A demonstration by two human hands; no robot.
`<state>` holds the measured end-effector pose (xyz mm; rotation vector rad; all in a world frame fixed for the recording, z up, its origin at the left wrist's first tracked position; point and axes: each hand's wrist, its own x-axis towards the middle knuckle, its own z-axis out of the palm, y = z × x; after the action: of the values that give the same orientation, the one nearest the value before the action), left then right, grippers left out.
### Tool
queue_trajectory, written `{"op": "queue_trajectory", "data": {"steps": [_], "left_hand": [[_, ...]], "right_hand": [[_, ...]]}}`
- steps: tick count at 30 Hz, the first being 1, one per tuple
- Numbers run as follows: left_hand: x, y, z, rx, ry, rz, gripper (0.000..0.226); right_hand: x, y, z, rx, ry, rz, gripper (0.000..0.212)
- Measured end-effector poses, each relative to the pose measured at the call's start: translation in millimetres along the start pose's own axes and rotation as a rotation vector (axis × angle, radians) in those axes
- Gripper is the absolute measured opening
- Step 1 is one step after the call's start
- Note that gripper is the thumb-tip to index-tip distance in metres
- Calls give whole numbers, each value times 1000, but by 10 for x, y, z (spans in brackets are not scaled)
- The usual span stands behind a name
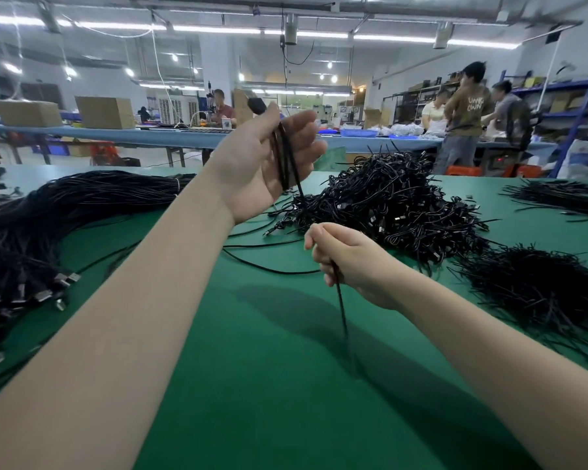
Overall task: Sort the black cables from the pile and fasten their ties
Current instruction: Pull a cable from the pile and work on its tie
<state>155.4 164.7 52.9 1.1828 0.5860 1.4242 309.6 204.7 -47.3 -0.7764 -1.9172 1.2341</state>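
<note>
1. Above a green table [269, 385], the left hand [269, 157] holds a looped black cable [284, 157] against its palm under the thumb, fingers loosely spread; the right hand [347, 256] is clenched on its trailing end.
2. Loops may well slip free.
3. Bare mat lies toward the near edge, hemmed by the tangled pile [387, 201], a straight bundle [48, 215] and apparently loose ties [540, 286].

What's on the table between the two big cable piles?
In the head view, bare green mat and loose cables separate the straight cable bundle from the tangled pile.
</note>
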Motion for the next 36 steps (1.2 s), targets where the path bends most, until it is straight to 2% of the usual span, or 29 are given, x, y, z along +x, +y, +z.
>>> {"op": "queue_trajectory", "data": {"steps": [3,5,6,8,10,12,13,15,17,19,22,26,28,30,32,36], "left_hand": [[-20,22,48,-143,13,37,39],[-36,91,23,-176,-71,26,39],[-53,129,-11,-129,-147,-14,40],[-77,136,-72,180,-280,-175,41],[-69,21,-87,708,-340,-422,43],[-22,-159,-44,1034,-297,-594,50],[11,-250,-31,1053,-228,-580,49],[95,-375,-42,793,-22,-422,47],[142,-391,-82,415,90,-273,45],[155,-359,-98,220,83,-188,46],[136,-331,-69,53,73,-156,41],[122,-368,-29,-24,23,-197,36],[136,-403,-44,-71,0,-214,36],[135,-476,-40,-92,-42,-267,36],[128,-599,-26,-67,-63,-339,36],[112,-760,-25,24,-1,-421,36]], "right_hand": [[-22,111,-129,32,-106,157,38],[-57,189,-203,42,-108,293,38],[-65,202,-240,-13,-52,320,38],[-45,167,-324,-253,164,226,41],[9,52,-398,-406,404,32,41],[46,-121,-402,-416,508,-106,35],[53,-209,-365,-413,508,-152,32],[51,-331,-245,-403,438,-202,31],[24,-361,-93,-296,289,-169,33],[-2,-294,28,-159,145,-78,32],[-21,-133,74,-35,29,15,30],[-49,18,-71,-9,-35,105,26],[-47,73,-123,-13,21,150,22],[-23,81,-154,149,106,192,22],[-4,61,-174,344,121,215,22],[3,80,-166,414,133,232,15]]}}
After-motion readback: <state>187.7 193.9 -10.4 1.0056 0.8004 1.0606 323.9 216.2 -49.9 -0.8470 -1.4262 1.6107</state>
